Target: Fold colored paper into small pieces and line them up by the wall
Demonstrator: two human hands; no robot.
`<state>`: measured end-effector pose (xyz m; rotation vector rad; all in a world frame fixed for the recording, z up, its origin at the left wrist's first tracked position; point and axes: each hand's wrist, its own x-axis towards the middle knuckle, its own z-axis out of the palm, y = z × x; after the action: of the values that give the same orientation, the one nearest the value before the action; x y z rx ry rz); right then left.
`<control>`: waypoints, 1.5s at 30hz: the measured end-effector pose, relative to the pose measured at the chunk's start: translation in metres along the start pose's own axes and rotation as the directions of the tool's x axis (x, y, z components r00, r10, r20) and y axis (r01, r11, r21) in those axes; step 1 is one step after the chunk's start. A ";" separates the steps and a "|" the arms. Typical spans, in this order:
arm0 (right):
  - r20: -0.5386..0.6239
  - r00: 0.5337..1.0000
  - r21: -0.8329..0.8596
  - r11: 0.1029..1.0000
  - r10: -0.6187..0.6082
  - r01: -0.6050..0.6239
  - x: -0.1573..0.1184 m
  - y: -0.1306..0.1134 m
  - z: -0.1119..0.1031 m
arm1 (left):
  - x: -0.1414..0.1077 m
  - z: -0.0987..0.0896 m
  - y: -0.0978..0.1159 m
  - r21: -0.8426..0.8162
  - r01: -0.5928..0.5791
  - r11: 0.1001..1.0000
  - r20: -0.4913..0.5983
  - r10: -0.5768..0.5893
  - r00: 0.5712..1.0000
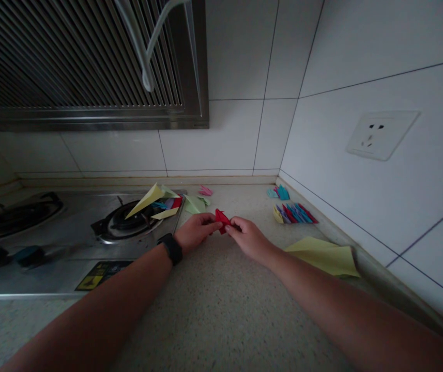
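Note:
A small folded red paper piece [222,221] is held between my two hands above the speckled counter [221,299]. My left hand [198,231], with a black band on its wrist, pinches its left side between thumb and fingers. On the right side, my right hand [247,236] grips the same piece with closed fingertips. Pale green folded paper [195,204] lies behind my left hand. A small pink folded piece [205,190] rests further back, near the wall.
Folded papers [146,200] lie over the right burner of the gas stove [70,258]. Colourful folded pieces [294,213] stand in a row at the right, with blue ones [283,192] behind. Yellow sheets [325,256] lie beside my right forearm. A range hood [128,124] hangs above.

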<state>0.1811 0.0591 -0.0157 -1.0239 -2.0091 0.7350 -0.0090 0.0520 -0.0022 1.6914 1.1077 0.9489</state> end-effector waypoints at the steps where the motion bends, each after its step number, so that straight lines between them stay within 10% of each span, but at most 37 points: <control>1: -0.002 1.000 0.004 1.000 -0.005 0.005 0.000 0.000 0.000 | 0.000 0.000 0.001 0.002 0.003 1.000 -0.005 -0.003 1.000; 26: -0.277 0.950 0.235 0.969 0.142 -0.076 0.012 0.005 -0.001 | 0.009 0.011 0.006 0.012 -0.079 0.997 -0.172 0.080 0.982; 33: -0.024 0.998 0.150 0.986 -0.063 0.066 0.007 -0.002 -0.003 | 0.016 0.003 0.012 0.001 -0.074 0.997 -0.170 0.074 0.983; 45: -0.270 0.941 0.479 0.876 0.205 -0.053 0.011 0.002 -0.002 | 0.155 0.023 0.018 0.141 -0.070 0.988 0.032 0.066 0.997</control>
<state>0.1790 0.0698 -0.0116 -0.9215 -1.4022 1.0013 0.0653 0.1884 0.0275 1.8619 1.1284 0.9048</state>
